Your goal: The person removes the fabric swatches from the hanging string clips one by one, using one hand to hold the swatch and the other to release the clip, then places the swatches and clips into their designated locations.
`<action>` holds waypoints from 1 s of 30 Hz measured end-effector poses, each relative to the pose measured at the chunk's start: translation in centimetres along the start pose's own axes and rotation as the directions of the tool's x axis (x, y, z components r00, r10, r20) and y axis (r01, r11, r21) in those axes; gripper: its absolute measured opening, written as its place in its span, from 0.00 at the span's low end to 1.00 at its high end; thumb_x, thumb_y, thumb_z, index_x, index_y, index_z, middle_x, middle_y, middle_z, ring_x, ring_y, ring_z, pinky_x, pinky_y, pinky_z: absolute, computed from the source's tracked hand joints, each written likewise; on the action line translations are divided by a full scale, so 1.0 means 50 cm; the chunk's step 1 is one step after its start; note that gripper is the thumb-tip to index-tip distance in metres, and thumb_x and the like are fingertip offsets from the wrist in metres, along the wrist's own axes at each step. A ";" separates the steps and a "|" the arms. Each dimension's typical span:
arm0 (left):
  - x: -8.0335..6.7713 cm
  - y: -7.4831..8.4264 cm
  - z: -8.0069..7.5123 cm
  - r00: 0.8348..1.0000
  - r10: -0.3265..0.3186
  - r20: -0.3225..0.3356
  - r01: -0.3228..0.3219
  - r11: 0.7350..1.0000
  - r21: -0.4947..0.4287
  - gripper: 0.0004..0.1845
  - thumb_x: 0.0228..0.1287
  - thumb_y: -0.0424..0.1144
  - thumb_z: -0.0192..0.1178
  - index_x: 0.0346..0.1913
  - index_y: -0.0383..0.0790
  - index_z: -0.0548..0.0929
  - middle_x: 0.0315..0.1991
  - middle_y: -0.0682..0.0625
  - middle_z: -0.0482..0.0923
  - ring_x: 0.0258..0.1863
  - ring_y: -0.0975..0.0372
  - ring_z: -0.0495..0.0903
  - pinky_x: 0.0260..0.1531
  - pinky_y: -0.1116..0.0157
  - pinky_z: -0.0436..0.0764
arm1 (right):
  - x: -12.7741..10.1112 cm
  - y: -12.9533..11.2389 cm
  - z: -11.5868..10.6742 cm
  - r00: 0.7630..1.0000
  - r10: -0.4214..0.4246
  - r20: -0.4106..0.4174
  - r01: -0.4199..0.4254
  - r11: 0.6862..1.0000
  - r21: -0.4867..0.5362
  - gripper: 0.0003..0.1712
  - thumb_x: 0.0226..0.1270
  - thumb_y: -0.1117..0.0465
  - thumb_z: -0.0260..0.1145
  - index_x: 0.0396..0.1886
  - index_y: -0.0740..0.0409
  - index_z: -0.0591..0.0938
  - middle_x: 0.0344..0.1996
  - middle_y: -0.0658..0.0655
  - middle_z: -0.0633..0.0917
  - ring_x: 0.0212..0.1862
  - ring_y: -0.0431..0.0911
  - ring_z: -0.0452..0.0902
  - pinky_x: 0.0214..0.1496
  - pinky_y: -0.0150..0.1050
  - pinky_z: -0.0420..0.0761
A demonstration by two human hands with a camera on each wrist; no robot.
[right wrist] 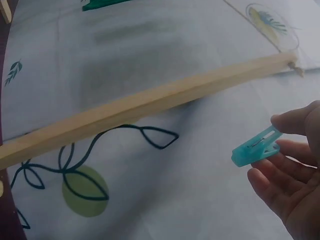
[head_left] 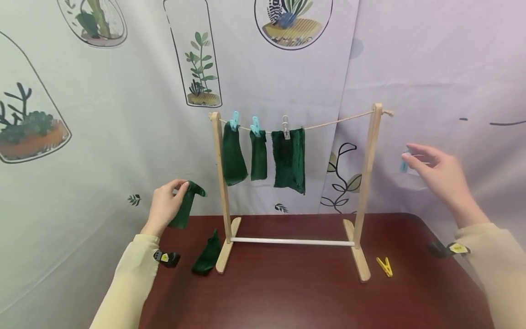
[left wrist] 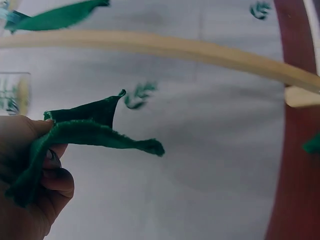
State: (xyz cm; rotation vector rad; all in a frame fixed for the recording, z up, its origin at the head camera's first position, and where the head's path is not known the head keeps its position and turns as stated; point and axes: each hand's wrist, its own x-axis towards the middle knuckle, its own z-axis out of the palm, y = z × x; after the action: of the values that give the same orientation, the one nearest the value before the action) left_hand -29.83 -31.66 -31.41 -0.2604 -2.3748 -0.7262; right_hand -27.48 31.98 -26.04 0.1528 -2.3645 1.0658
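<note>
Cloths: three pegged on the line [head_left: 328, 122], one gripped in left hand [head_left: 164, 205], one on the desk [head_left: 287, 292]; right hand [head_left: 437, 171] fingers pinch a blue peg [head_left: 404, 163].

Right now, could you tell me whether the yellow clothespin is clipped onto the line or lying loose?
Lying loose: the yellow clothespin rests flat on the table beside the rack's right foot, holding nothing.

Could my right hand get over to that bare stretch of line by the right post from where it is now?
Probably yes. The right hand, pinching a teal clothespin, hangs just outside the right post; the bare string beyond it carries nothing, and nothing blocks the way.
</note>
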 end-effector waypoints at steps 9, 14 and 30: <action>-0.037 -0.078 0.038 0.994 -0.073 0.087 0.072 0.997 0.016 0.20 0.80 0.46 0.52 0.53 0.32 0.84 0.37 0.38 0.82 0.11 0.62 0.60 0.15 0.63 0.65 | -0.029 0.069 0.021 0.999 0.023 0.035 -0.022 0.998 -0.055 0.35 0.73 0.42 0.62 0.71 0.57 0.74 0.52 0.46 0.83 0.43 0.21 0.73 0.35 0.19 0.70; -0.055 -0.112 0.058 0.987 -0.099 0.128 0.096 0.995 0.026 0.19 0.80 0.45 0.52 0.53 0.31 0.83 0.37 0.38 0.82 0.14 0.60 0.64 0.18 0.63 0.67 | -0.049 0.109 0.031 0.997 0.045 0.061 -0.037 0.992 -0.121 0.35 0.76 0.43 0.60 0.70 0.63 0.73 0.59 0.73 0.79 0.56 0.61 0.78 0.37 0.27 0.69; -0.118 -0.190 0.114 0.942 -0.250 0.222 0.244 0.968 0.055 0.17 0.79 0.40 0.53 0.54 0.28 0.83 0.40 0.36 0.84 0.31 0.54 0.80 0.30 0.56 0.76 | -0.124 0.207 0.078 0.986 0.091 0.139 -0.068 0.984 -0.164 0.35 0.77 0.43 0.58 0.69 0.66 0.74 0.56 0.73 0.80 0.52 0.57 0.83 0.42 0.41 0.72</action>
State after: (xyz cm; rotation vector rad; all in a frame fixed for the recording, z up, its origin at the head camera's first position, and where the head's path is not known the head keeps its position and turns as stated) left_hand -31.53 -36.34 -42.94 -0.0341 -2.6659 -0.8165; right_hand -27.08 35.50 -38.20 0.0810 -2.5952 0.9250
